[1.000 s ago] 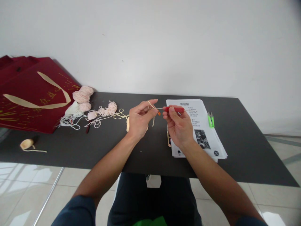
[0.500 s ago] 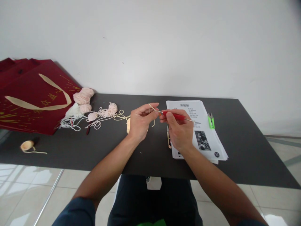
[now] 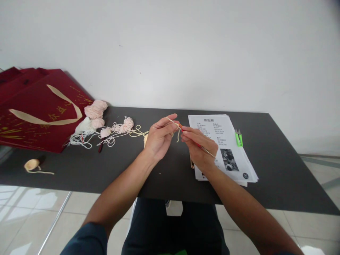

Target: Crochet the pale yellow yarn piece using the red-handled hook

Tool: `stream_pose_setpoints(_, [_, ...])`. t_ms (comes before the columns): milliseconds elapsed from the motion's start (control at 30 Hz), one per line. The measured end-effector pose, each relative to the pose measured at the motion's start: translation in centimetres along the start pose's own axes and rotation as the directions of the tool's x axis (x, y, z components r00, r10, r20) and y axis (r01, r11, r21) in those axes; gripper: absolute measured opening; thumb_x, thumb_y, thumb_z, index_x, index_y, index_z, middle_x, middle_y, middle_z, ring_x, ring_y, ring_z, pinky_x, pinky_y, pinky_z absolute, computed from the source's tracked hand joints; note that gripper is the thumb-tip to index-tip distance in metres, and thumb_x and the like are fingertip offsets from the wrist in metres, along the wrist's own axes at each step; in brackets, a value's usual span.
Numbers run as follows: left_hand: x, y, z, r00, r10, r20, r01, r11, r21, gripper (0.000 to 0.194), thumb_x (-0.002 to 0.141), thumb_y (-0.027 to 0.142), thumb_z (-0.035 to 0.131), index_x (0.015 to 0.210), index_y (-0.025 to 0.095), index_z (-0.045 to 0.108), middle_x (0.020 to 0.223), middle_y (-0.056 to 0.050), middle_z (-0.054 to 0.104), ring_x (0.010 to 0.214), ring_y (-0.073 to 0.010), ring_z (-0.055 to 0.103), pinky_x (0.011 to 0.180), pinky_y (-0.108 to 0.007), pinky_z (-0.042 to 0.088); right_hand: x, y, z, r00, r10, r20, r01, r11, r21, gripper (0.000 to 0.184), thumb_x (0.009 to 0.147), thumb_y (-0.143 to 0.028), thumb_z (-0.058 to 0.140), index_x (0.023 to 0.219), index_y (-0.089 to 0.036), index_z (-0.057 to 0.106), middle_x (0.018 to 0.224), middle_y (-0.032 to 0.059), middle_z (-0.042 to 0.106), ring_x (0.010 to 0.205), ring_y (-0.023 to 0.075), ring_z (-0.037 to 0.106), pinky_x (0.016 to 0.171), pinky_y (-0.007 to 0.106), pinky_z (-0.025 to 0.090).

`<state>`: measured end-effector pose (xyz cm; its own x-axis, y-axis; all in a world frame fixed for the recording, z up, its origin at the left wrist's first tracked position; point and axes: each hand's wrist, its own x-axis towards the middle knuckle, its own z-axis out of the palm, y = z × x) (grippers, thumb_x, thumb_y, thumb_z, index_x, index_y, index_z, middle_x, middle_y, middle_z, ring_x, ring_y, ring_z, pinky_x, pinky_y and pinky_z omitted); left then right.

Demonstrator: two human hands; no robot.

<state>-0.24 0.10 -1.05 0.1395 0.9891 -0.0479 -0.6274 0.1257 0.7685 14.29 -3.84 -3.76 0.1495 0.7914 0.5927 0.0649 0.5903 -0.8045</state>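
Observation:
My left hand (image 3: 160, 137) is closed on cream yarn (image 3: 172, 120), which runs over the raised forefinger. A short yarn tail dangles between the two hands. In my right hand (image 3: 200, 146) is a crochet hook (image 3: 198, 144) with a red grip and a metal shaft; its rear end sticks out below the palm. The hook's tip meets the yarn by the left fingertips, and the stitches there are too small to make out. Behind my left wrist a cream yarn ball (image 3: 146, 140) is mostly hidden, its strand looping leftward on the table.
Printed sheets (image 3: 233, 131) lie under my right hand, with green thread snips (image 3: 238, 138) on their right edge. Pink and white yarn (image 3: 96, 109) sits beside dark red gift bags (image 3: 39, 106). A small cream crocheted cup (image 3: 32, 164) rests at left on the black table (image 3: 106, 177).
My right hand has turned over, so its back now covers most of the red grip and the hook's rear end points down right. My left hand stays nearly in place.

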Motion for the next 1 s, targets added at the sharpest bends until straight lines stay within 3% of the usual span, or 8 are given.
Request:
stream_pose_setpoints(133, [0.2, 0.1, -0.3, 0.999, 0.016, 0.043, -0.017, 1.0, 0.026, 0.034, 0.064, 0.024, 0.095, 0.096, 0.025, 0.084, 0.086, -0.001, 0.08, 0.079, -0.0129, 0.071, 0.083, -0.03, 0.056, 0.7, 0.0, 0.1, 0.975, 0.221, -0.015, -0.21, 0.942, 0.261, 0.013, 0.086, -0.031, 0.084, 0.098, -0.035, 0.084, 0.113, -0.0002, 0.085, 0.084, 0.0191, 0.08, 0.075, 0.04, 0.07])
stream_pose_setpoints(300, [0.2, 0.1, -0.4, 0.997, 0.034, 0.068, -0.04, 0.996, 0.074, 0.032, 0.064, 0.021, 0.096, 0.093, 0.025, 0.086, 0.085, -0.001, 0.079, 0.078, -0.0115, 0.07, 0.082, -0.028, 0.054, 2.0, -0.3, -0.1, 0.94, 0.341, 0.024, -0.314, 0.832, 0.458, 0.019, 0.08, -0.034, 0.09, 0.092, -0.029, 0.076, 0.097, -0.001, 0.085, 0.072, 0.0134, 0.076, 0.066, 0.028, 0.064])
stream_pose_setpoints(533, [0.1, -0.2, -0.1, 0.995, 0.098, 0.028, -0.101, 0.986, 0.135, 0.031, 0.062, 0.02, 0.095, 0.091, 0.024, 0.086, 0.078, 0.0, 0.075, 0.071, -0.0104, 0.065, 0.074, -0.026, 0.051, 2.4, -0.4, -0.5, 0.942, 0.336, -0.001, -0.304, 0.853, 0.425, 0.02, 0.083, -0.031, 0.088, 0.09, -0.027, 0.07, 0.095, -0.0016, 0.083, 0.07, 0.0118, 0.074, 0.066, 0.028, 0.061])
stream_pose_setpoints(700, [0.0, -0.3, -0.1, 0.99, 0.129, 0.059, -0.136, 0.982, 0.132, 0.032, 0.064, 0.017, 0.092, 0.094, 0.024, 0.086, 0.075, 0.001, 0.072, 0.07, -0.0092, 0.063, 0.072, -0.024, 0.05, 2.4, -0.3, -0.6, 0.951, 0.31, -0.007, -0.277, 0.858, 0.433, 0.02, 0.082, -0.031, 0.088, 0.089, -0.027, 0.07, 0.094, -0.0026, 0.083, 0.068, 0.0106, 0.073, 0.064, 0.026, 0.06])
stream_pose_setpoints(1000, [0.0, 0.1, 0.0, 0.989, 0.141, 0.04, -0.145, 0.979, 0.143, 0.037, 0.061, 0.013, 0.088, 0.097, 0.022, 0.086, 0.074, 0.001, 0.071, 0.067, -0.0084, 0.061, 0.069, -0.023, 0.049, 2.8, -0.2, -1.1, 0.972, 0.232, -0.04, -0.193, 0.882, 0.431, 0.02, 0.083, -0.027, 0.088, 0.089, -0.027, 0.07, 0.092, -0.0016, 0.083, 0.067, 0.0104, 0.071, 0.062, 0.025, 0.057])
